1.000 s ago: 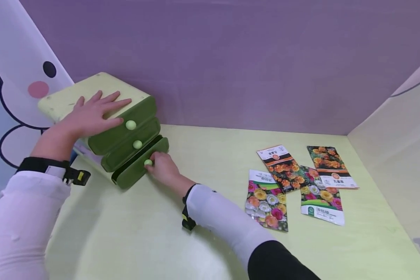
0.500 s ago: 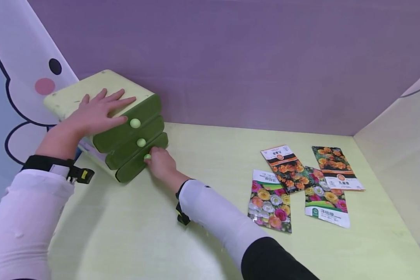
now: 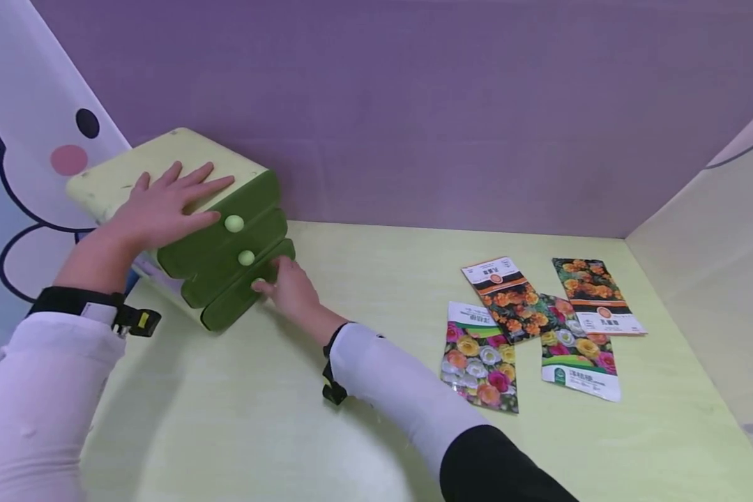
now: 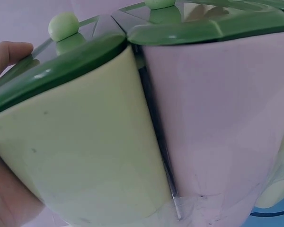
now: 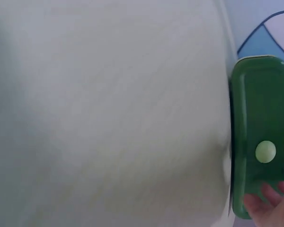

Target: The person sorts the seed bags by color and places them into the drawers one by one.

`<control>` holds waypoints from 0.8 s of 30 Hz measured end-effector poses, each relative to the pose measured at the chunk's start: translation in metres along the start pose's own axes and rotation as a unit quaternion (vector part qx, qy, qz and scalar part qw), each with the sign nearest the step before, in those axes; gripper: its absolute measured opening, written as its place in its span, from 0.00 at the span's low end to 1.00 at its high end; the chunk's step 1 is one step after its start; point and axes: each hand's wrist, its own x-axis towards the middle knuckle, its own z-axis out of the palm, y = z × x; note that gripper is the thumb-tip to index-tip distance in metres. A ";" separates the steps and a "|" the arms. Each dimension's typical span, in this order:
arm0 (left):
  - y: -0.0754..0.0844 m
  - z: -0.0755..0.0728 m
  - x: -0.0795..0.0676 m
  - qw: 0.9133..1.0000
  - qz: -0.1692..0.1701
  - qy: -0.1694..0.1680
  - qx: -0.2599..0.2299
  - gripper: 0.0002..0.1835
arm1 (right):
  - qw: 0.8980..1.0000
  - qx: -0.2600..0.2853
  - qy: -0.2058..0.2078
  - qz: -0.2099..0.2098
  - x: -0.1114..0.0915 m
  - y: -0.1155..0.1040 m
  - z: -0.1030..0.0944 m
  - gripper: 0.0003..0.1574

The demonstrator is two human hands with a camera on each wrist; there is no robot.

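Observation:
A small three-drawer cabinet (image 3: 226, 157) with a cream top and green drawer fronts stands at the back left. My left hand (image 3: 160, 209) rests on its top with the fingers spread. The left wrist view looks along the cream side wall (image 4: 85, 142), and part of that hand shows at the left edge. Beside the bottom drawer (image 3: 222, 310) is my right hand (image 3: 293, 289), its thumb near the round knob. In the right wrist view the pale green knob (image 5: 265, 152) is uncovered, and the fingers (image 5: 255, 205) are spread at the lower part of the drawer front.
On the right of the pale table (image 3: 257, 418) lie several flower seed packets: two with orange blooms, one being a marigold-like packet (image 3: 511, 296), and mixed-colour ones such as the left packet (image 3: 483, 369). A purple backdrop (image 3: 452, 118) rises behind.
The bottom drawer, slightly pulled out a second ago, has gone in flush with the cabinet. My right hand has let go of its knob and spread its fingers. The left hand stays put.

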 end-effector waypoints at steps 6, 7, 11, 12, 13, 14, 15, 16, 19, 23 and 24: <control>-0.001 -0.001 0.000 1.000 0.002 0.002 0.005 0.34 | 0.992 0.105 0.052 -0.050 -0.003 -0.011 -0.011 0.38; -0.001 -0.001 0.000 1.000 0.002 0.003 0.005 0.34 | 0.991 0.107 0.054 -0.060 -0.003 -0.014 -0.012 0.37; -0.002 -0.001 0.000 1.000 0.003 0.002 0.006 0.34 | 0.991 0.101 0.046 -0.078 0.001 -0.024 -0.015 0.29; -0.002 -0.001 0.000 1.000 0.003 0.002 0.007 0.34 | 0.991 0.099 0.043 -0.075 0.002 -0.026 -0.016 0.27; -0.002 -0.001 0.000 1.000 0.003 0.001 0.007 0.34 | 0.992 0.098 0.040 -0.071 0.003 -0.027 -0.016 0.26; -0.002 -0.001 0.000 1.000 0.003 0.000 0.008 0.34 | 0.992 0.097 0.037 -0.066 0.004 -0.029 -0.016 0.24; -0.002 -0.001 -0.001 1.000 0.002 -0.001 0.008 0.34 | 0.993 0.095 0.035 -0.063 0.005 -0.030 -0.017 0.23; -0.002 -0.001 -0.001 1.000 0.000 -0.003 0.007 0.34 | 0.993 0.093 0.033 -0.058 0.006 -0.031 -0.018 0.22; -0.003 -0.002 -0.003 1.000 0.000 -0.009 -0.001 0.34 | 0.995 0.085 0.026 -0.053 0.007 -0.033 -0.022 0.19; -0.007 -0.004 -0.005 1.000 0.002 -0.027 -0.006 0.34 | 0.995 0.084 0.017 -0.059 0.007 -0.037 -0.026 0.17; -0.008 -0.005 -0.004 0.999 0.003 -0.031 -0.007 0.34 | 0.994 0.086 0.016 -0.059 0.007 -0.037 -0.026 0.17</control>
